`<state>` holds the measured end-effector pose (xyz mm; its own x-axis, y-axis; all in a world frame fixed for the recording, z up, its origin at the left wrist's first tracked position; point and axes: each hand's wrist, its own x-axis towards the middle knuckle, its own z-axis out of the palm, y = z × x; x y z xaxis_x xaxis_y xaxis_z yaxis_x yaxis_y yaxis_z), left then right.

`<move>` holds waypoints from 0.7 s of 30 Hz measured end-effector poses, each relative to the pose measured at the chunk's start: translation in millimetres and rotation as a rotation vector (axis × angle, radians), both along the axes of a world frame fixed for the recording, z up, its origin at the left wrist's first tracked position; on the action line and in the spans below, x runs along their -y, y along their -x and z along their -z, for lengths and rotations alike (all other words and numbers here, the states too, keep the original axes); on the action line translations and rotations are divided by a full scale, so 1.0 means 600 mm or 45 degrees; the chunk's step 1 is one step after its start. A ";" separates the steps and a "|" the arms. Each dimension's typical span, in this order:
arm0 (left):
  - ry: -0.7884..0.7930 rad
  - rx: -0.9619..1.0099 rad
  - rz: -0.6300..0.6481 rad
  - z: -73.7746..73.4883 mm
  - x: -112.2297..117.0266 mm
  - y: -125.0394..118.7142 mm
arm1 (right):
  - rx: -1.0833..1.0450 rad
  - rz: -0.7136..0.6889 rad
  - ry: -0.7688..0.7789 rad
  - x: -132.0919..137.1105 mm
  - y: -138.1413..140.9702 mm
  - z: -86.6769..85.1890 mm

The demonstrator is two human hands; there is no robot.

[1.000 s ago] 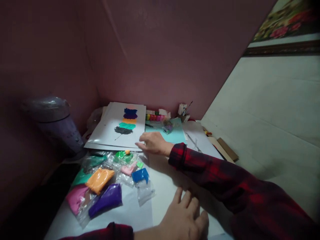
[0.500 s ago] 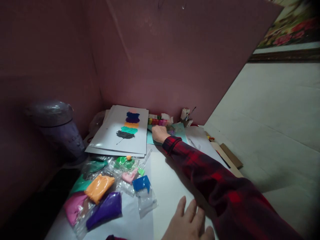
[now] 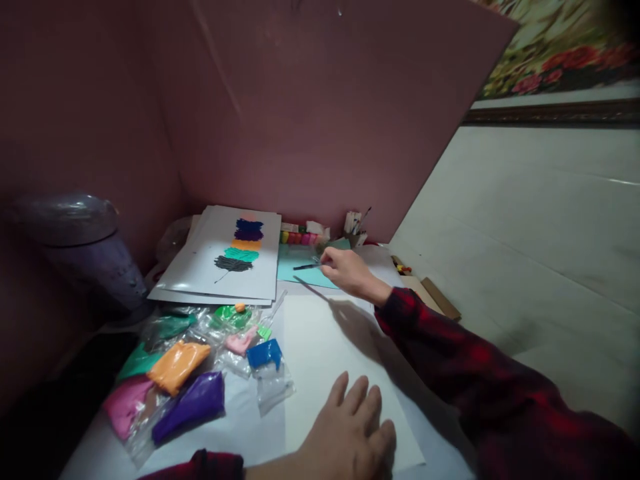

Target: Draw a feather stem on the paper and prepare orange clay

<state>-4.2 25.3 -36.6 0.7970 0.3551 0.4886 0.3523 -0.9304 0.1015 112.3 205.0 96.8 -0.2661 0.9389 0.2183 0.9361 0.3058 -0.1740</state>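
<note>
My right hand (image 3: 347, 272) is closed in a pinch around a thin dark pen (image 3: 306, 267). It is raised above the far part of the table, and the pen's tip points left over a light blue sheet (image 3: 290, 263). Below it, my left hand (image 3: 350, 423) lies on a blank white sheet of paper (image 3: 315, 347), fingers spread and stretched out. Nothing shows in that hand. To its left are clear bags of coloured modelling clay, among them blue (image 3: 265, 354), purple (image 3: 190, 408), orange (image 3: 179, 367) and pink (image 3: 127, 405).
A stack of white sheets (image 3: 200, 250) with a striped, coloured picture stands behind the clay. At the far left is a purple bottle (image 3: 100, 267). Small paint pots (image 3: 300, 238) and a brush holder (image 3: 354, 225) stand along the pink wall. A cardboard piece (image 3: 440, 299) is at right.
My right hand has come back from the light blue sheet, moving right with the pen now in view. My left hand has settled further onto the white paper. The view has shifted slightly right.
</note>
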 end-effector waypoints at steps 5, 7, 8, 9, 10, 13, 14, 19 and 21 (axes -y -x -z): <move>0.159 0.115 0.016 -0.018 0.006 0.004 | -1.094 -0.121 0.313 0.101 -0.066 0.012; 0.203 0.324 -0.070 -0.038 0.009 0.003 | -1.320 -0.145 0.418 0.129 -0.080 0.021; 0.182 0.441 -0.110 -0.050 0.009 0.004 | -1.383 -0.156 0.448 0.139 -0.084 0.027; 0.138 0.542 -0.142 -0.062 0.007 0.005 | -1.434 -0.168 0.476 0.147 -0.087 0.034; 0.060 0.621 -0.146 -0.075 0.005 0.008 | -1.484 -0.179 0.503 0.152 -0.087 0.041; -0.091 0.724 -0.235 -0.100 -0.013 0.022 | -1.674 -0.195 0.608 0.160 -0.082 0.066; -0.098 0.749 -0.315 -0.104 -0.021 0.028 | -1.750 -0.187 0.634 0.161 -0.078 0.075; 0.365 0.871 -0.559 -0.108 -0.068 0.056 | -1.862 -0.181 0.711 0.164 -0.058 0.096; 0.845 0.880 -0.584 -0.114 -0.079 0.061 | -1.805 -0.213 0.756 0.162 -0.052 0.092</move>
